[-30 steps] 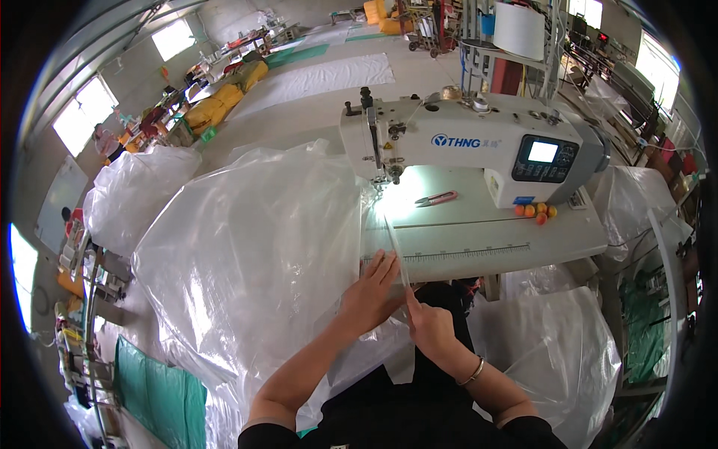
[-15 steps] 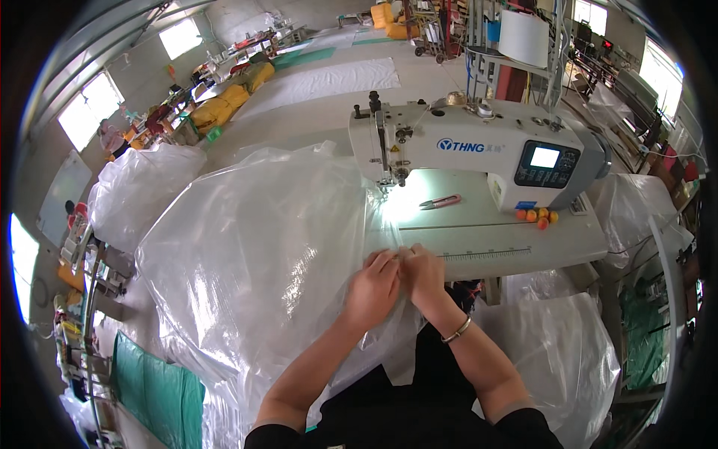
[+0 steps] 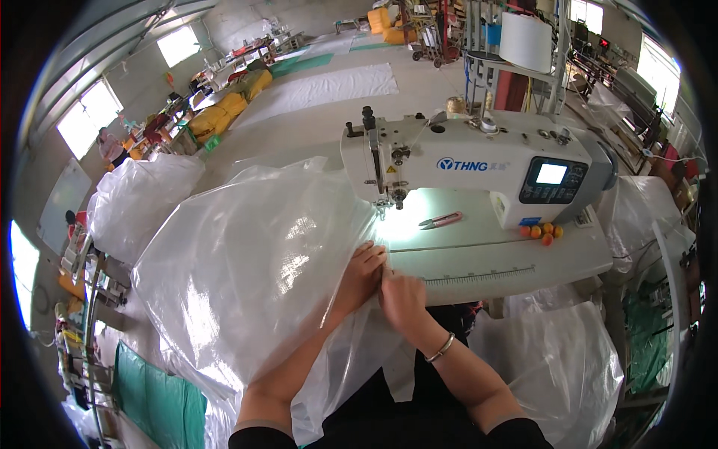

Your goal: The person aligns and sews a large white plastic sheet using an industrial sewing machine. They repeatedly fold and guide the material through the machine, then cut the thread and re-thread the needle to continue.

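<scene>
Curled in small, the right grip [image 3: 402, 299] looks pinched onto the edge of the clear plastic sheet [image 3: 224, 239]; I see this in the head view, though the very tips are hard to make out. The left grip [image 3: 361, 271] is just beside it, on its left, with its fingers bunched at the same edge. I cannot tell if those fingers press or squeeze, because the thumb is hidden from me.

From both grips, the edge goes nearly straight ahead, away from the body, to the foot [image 3: 383, 203] of the white sewing machine [image 3: 464, 150]. The left grip is nearer to that foot; the right one sits a bit closer to the body. So the edge points at the bright spot under the machine, and its long way runs from near to far.

Most of the sheet is to the left of my grips, big and puffy. Its long way seems to slant from far right to near left. Pink snips [image 3: 443, 221] lie on the table [image 3: 479, 258], right of the foot, apart from both grips.
</scene>
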`<state>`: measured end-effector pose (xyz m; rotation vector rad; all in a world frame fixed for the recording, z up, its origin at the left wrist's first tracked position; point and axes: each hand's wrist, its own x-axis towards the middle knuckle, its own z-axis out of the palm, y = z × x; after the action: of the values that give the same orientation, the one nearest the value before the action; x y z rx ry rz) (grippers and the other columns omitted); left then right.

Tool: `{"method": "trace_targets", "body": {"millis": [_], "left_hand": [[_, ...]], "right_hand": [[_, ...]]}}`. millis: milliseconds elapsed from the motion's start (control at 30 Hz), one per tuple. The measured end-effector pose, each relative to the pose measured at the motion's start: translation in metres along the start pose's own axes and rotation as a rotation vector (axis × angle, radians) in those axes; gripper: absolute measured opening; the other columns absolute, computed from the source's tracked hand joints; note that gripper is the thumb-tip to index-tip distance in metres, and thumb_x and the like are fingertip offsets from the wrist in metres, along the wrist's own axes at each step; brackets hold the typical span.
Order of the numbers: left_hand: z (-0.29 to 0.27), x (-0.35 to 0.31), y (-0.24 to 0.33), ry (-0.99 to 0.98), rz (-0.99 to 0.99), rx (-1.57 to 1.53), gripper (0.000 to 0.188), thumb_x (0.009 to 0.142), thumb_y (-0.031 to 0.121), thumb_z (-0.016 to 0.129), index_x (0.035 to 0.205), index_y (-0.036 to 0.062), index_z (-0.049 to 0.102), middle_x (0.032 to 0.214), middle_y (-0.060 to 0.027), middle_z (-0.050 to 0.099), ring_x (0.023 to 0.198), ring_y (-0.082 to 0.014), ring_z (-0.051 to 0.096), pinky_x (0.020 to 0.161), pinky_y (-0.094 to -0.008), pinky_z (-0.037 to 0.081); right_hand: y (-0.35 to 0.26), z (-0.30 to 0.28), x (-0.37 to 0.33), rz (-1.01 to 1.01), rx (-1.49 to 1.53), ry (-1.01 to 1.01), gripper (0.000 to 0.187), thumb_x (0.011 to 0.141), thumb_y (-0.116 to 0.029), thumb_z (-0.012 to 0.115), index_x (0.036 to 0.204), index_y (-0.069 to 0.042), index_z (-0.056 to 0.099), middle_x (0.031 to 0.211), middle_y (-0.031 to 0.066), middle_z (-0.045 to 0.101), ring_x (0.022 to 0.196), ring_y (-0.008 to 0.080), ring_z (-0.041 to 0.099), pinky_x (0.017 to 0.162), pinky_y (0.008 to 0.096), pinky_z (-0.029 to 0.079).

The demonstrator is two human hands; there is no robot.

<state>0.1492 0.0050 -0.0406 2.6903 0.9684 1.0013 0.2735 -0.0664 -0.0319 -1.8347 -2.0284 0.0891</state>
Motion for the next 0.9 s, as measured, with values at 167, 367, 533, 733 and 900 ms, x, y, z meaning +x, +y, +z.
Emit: {"method": "trace_targets", "body": {"millis": [167,367,533,733,900], "left_hand": [[0.009,0.020,-0.028,-0.022,-0.079,-0.003,0.017,0.084,0.009,0.062,0.099,0.0024,0.059,0.122,-0.0131,0.059,0.119,-0.0330,0.053,0.099,-0.0404,0.043],[0.016,0.044,-0.053,-0.030,-0.197,-0.061,0.020,0.082,0.011,0.057,0.100,0.0024,0.058,0.122,-0.0121,0.059,0.120,-0.0301,0.052,0.097,-0.0404,0.044],[0.016,0.060,-0.063,-0.030,-0.236,-0.035,0.020,0.080,0.013,0.058,0.097,0.0024,0.059,0.117,-0.0119,0.060,0.114,-0.0293,0.054,0.096,-0.0417,0.043],[0.002,0.060,-0.044,-0.032,-0.083,0.021,0.018,0.084,0.016,0.059,0.097,0.0042,0.065,0.110,-0.0097,0.064,0.111,-0.0260,0.056,0.095,-0.0398,0.041],[-0.002,0.049,-0.013,-0.162,-0.153,0.142,0.031,0.087,0.027,0.062,0.111,0.0071,0.065,0.115,-0.0078,0.064,0.118,-0.0242,0.052,0.101,-0.0390,0.037]], "right_hand": [[0.003,0.003,0.029,0.046,-0.089,-0.013,0.030,0.083,-0.011,0.055,0.110,0.001,0.062,0.071,0.0114,0.067,0.064,0.0278,0.068,0.057,0.0359,0.053],[0.007,0.007,0.054,0.045,-0.087,0.036,0.036,0.084,-0.010,0.054,0.117,0.002,0.060,0.072,0.0117,0.068,0.064,0.0258,0.068,0.055,0.0344,0.053],[0.010,0.015,0.069,0.035,-0.115,0.013,0.035,0.084,-0.009,0.055,0.116,0.003,0.060,0.071,0.0113,0.068,0.064,0.0247,0.068,0.056,0.0345,0.053],[0.033,0.017,0.068,-0.014,0.069,0.116,0.023,0.085,-0.008,0.051,0.100,-0.004,0.068,0.070,0.0131,0.067,0.064,0.0240,0.068,0.054,0.0356,0.051],[0.078,0.005,0.089,0.149,0.544,0.365,0.023,0.091,-0.018,0.053,0.082,-0.001,0.065,0.064,0.0156,0.063,0.060,0.0260,0.066,0.055,0.0363,0.048]]}}
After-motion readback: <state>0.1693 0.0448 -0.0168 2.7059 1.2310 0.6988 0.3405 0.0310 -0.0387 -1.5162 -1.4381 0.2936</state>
